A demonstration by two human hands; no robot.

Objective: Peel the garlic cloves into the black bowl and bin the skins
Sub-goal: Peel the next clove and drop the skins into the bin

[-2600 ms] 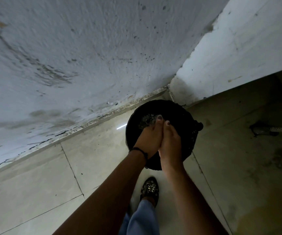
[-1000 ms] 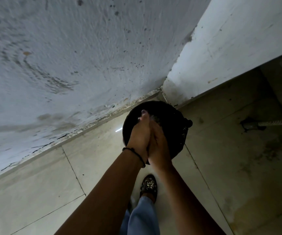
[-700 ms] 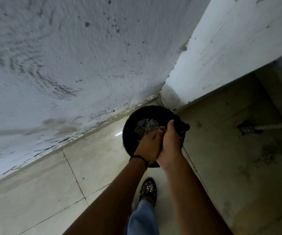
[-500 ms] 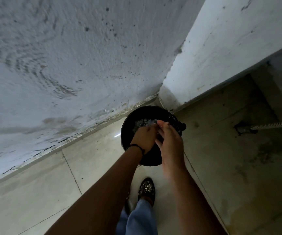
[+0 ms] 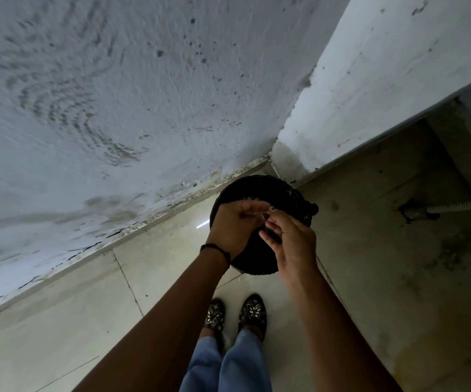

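Both hands are over the bin, which sits on the floor in the corner where the walls meet. L hand is cupped, fingers curled in toward the palm. R hand is just beside it, fingers bent, tips meeting the L fingertips above the bin mouth. Between them there's a pale fleck, prob. garlic skin, but it's too small & dim to be sure. So I can't tell if either grip actually has hold of anything or is just curled. No cloves or black bowl in view.

Handling: skins are papery, near weightless & clingy. They stick to damp fingers & drift w/ any draught. No squeeze needed: take a scrap by its edge w/ thumb + forefinger tips, or rub fingers together low over the opening so bits drop inside. Risk, imo: flakes floating past the rim onto the floor by my shoes. Looks like the binning step, i.e. near the end of the job.
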